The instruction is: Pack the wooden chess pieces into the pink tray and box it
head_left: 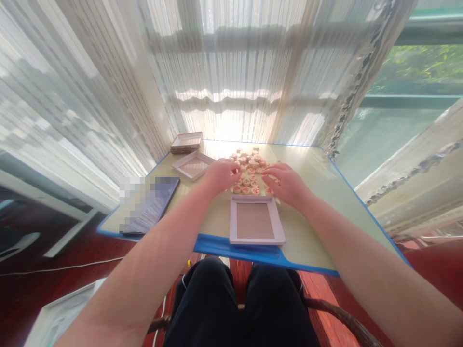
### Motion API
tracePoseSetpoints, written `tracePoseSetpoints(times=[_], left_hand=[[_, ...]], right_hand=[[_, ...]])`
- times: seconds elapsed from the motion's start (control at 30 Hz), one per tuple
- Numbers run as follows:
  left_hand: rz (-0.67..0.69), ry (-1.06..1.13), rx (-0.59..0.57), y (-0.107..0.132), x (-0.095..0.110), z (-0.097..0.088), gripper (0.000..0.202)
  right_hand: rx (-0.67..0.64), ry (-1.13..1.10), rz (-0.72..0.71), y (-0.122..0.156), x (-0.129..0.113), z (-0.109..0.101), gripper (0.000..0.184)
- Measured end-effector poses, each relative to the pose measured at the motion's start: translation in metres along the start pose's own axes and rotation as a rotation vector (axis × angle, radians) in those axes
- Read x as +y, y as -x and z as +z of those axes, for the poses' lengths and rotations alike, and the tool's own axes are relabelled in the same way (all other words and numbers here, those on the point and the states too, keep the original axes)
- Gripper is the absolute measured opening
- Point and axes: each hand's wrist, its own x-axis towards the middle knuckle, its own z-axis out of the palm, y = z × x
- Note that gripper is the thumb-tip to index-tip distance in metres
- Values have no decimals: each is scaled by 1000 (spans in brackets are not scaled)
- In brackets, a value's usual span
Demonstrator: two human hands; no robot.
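Observation:
Round wooden Chinese chess pieces (246,182) with red and dark characters lie in a loose cluster on the table, some stacked on others. My left hand (222,176) is at the cluster's left edge, fingers curved with a small gap between thumb and forefinger. Opposite it, my right hand (284,182) rests over pieces on the right side, its fingers apart and partly hiding them. Nothing shows clearly as gripped in either hand. Just in front of the pieces, nearest my body, lies a shallow white box tray (278,236) with a brownish bottom.
Another shallow tray (179,167) lies tilted left of my left hand. Behind it is a stack of boxes (186,149). A dark flat object (168,198), partly blurred out, lies at the table's left. The pale table (325,226) has a blue edge; curtains (231,62) hang behind.

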Motion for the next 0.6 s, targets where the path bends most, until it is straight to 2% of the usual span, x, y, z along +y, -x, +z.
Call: tracePoseSetpoints(times=[0.1,0.33,0.5,0.6], left_hand=[[56,23,9,0,8,2,23],[127,91,-26,1,18,6,22],[188,141,-32,2,21,7,22],[149,185,2,3,22,8,20]], right_hand=[[71,-62,-33,0,-13,-2,26],[5,-10,141,-3,-13,3,25],[12,-164,99,-2,-21,2,25],[30,-194,133,-2,-26,1,23]])
